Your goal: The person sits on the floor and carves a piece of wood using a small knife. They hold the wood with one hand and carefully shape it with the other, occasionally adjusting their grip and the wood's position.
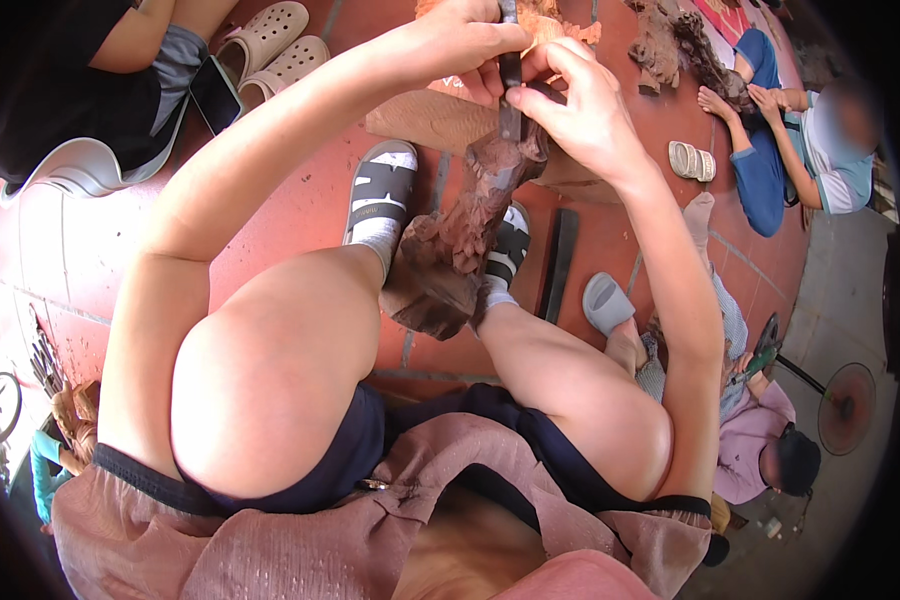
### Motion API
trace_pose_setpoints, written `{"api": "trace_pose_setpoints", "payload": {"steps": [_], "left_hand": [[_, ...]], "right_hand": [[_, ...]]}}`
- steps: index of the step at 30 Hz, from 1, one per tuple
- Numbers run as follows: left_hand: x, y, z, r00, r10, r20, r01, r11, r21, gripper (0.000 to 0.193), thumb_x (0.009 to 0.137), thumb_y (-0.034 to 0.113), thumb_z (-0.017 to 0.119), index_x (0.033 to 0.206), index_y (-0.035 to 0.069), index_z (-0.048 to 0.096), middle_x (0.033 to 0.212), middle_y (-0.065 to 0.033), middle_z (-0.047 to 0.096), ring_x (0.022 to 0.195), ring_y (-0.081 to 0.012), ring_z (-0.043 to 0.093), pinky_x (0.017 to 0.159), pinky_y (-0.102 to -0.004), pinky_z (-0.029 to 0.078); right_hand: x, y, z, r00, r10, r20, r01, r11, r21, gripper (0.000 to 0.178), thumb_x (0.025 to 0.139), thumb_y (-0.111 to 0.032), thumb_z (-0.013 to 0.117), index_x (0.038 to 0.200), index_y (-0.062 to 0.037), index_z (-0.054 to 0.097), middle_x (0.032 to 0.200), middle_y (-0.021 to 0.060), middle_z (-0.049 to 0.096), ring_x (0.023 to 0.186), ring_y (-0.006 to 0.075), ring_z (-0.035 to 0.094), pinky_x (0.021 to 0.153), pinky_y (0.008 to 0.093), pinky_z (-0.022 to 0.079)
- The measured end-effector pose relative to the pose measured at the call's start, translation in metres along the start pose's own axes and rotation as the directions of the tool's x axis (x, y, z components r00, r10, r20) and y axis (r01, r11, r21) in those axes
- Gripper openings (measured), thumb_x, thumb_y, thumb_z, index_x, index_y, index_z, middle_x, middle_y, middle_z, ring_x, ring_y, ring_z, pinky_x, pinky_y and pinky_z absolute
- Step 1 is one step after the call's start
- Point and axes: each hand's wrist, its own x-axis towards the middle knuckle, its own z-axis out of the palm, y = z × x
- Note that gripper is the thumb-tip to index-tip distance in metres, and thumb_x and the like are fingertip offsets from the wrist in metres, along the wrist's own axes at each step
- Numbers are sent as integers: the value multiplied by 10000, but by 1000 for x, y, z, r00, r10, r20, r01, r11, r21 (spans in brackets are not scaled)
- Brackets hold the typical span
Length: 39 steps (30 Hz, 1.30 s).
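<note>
Both my hands are at the top of the view, closed on a narrow dark strip (511,68), whose material I cannot make out. My left hand (470,45) grips it from the left, with its thumb on the strip. My right hand (582,105) pinches its lower part between thumb and fingers. The strip's lower end meets the upper end of a rough, dark reddish-brown carved wood piece (475,205). This wood slants down between my sandalled feet, its broad base nearest me. Behind it lies a lighter wood block (420,118), partly hidden by my left arm.
A long dark bar (558,262) lies on the red tiles right of my right foot. Beige clogs (275,50) stand beside a seated person with a phone (215,95) at far left. Other people sit at right, near carved wood (655,45) and a fan (847,408).
</note>
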Motion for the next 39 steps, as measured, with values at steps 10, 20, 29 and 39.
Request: {"api": "trace_pose_setpoints", "payload": {"steps": [10, 20, 29, 39], "left_hand": [[-1, -5, 3, 999, 46, -12, -46, 999, -5, 216, 917, 186, 469, 924, -2, 577, 702, -64, 601, 522, -130, 581, 461, -239, 486], [-8, 7, 5, 999, 33, -41, -31, 998, 58, 198, 921, 174, 477, 975, 11, 575, 731, -51, 600, 519, -109, 570, 450, -220, 460], [-9, 1, 2, 1000, -10, -3, 10, 1000, -27, 186, 936, 152, 463, 980, 6, 570, 746, -58, 604, 520, -121, 577, 462, -228, 490], [-4, -5, -8, 997, -29, 67, 35, 995, -91, 230, 946, 187, 448, 964, -2, 578, 750, -68, 617, 549, -130, 598, 496, -234, 516]], "right_hand": [[1, -1, -6, 997, -30, 76, 40, 991, -124, 241, 706, -152, 680, 856, -5, 561, 864, 113, 535, 823, 252, 560, 715, 356, 456], [2, -3, -5, 997, 20, 77, -13, 996, -84, 225, 717, -137, 681, 842, 3, 558, 850, 97, 540, 793, 213, 562, 718, 328, 466], [0, -8, -6, 996, 8, 84, 1, 994, -110, 220, 711, -166, 673, 822, -8, 569, 833, 110, 544, 779, 246, 559, 713, 342, 440], [-1, -3, -2, 994, -79, 78, 94, 973, -213, 226, 717, -158, 667, 868, -15, 578, 849, 114, 552, 794, 248, 572, 721, 349, 463]]}}
